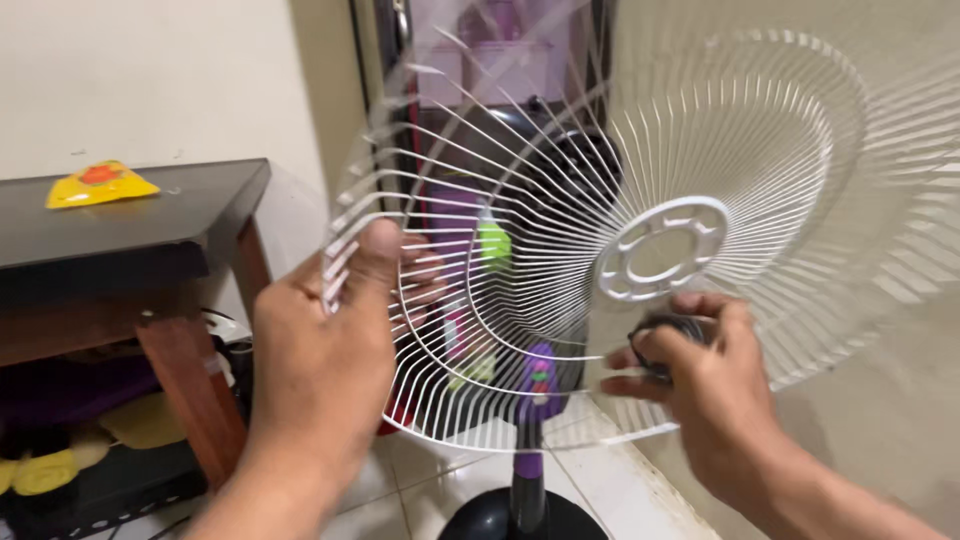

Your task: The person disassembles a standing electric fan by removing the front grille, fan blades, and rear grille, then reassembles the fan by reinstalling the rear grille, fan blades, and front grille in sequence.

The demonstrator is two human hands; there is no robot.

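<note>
A white wire fan guard (560,190) with a round plastic hub (662,250) fills the middle of the view, held up and tilted. My left hand (325,350) grips its left rim, thumb over the wires. My right hand (700,370) is below the hub and pinches a small dark round piece (668,330). Behind the guard stands a fan pole, purple and black (535,400), on a dark round base (500,520). The guard is motion-blurred on its right side.
A dark wooden table (130,225) stands at the left with a yellow and red packet (98,185) on top. Cloths and yellow items lie under it. A beige wall is at the right, a dark doorway behind, white tile floor below.
</note>
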